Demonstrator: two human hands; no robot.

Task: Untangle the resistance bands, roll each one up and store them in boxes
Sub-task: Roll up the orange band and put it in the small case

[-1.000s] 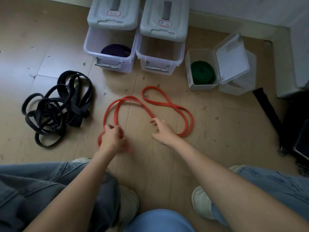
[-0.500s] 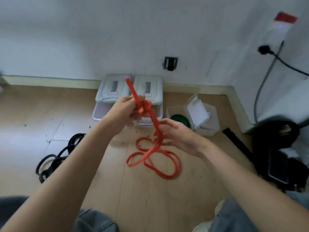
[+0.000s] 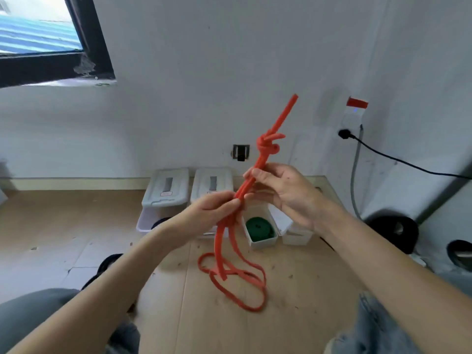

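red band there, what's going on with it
A person seated on the floor holds the red resistance band up with both hands. The left hand grips the strands lower down; the right hand pinches them just below a knot. The rest trails in loops on the floor. Behind, a rolled green band sits in a small open box. The red one is still knotted, not yet rolled.

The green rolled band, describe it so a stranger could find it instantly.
Along the white wall sit storage boxes on the floor. The green rolled band lies coiled in the small open white box right of the two grey-lidded bins, the only green thing there.
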